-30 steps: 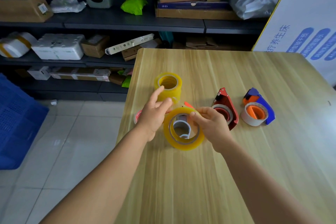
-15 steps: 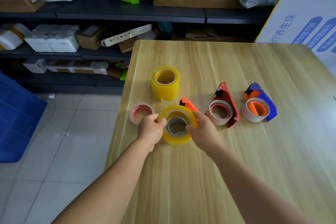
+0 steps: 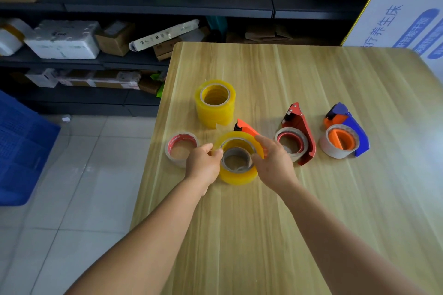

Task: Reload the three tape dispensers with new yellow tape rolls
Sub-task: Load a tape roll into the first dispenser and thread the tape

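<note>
Yellow tape roll (image 3: 238, 176) pinched between left hand (image 3: 203, 165) and right hand (image 3: 273, 163), seemingly seated.

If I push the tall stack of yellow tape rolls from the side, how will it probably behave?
The stack of yellow tape rolls is taller than one roll and looks like separate rolls, so a high push may shift or topple the upper ones. It stands flat on the table, so it probably slides rather than rolls. A tipped roll, being round, could roll away.
</note>
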Tool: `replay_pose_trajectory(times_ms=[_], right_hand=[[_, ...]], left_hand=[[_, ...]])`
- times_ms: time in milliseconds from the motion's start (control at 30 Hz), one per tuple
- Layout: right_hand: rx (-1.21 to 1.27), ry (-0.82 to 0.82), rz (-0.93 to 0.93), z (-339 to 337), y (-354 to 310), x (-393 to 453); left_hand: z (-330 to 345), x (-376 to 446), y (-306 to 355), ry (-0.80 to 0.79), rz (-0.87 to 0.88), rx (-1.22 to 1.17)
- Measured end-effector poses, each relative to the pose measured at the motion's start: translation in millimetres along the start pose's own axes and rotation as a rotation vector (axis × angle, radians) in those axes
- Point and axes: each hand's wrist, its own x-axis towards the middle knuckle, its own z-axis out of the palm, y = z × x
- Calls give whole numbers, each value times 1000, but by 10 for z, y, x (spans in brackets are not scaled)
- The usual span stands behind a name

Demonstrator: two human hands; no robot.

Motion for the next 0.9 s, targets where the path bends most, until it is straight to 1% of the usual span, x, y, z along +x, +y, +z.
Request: replay_pose_trajectory(times_ms=[133, 233, 333, 433, 667, 767, 833, 900], right_hand=[[-59, -42, -23, -8, -1, -2], [-125, -107, -65, -59, -23, 9], [-148, -152, -59, -87, -39, 27], [-81, -180, -8, -76, -40, 16], [11, -193, 81, -61, -68, 77], [169, -183, 117, -52, -31, 65], [278, -182, 190, -33, -25, 81], [385, -181, 290, 13, -26, 110]], left_hand=[[45, 33, 4, -27, -6, 2], [35, 83, -8, -75, -13, -10], [62, 104, -10, -141, -96, -98], [95, 97, 14, -175, -155, -183], [75, 128, -27, -233, -120, -158], [73, 139, -62, -271, -86, -189], [90, 146, -50, -280, -87, -232], [108, 178, -60, -280, -85, -220]])
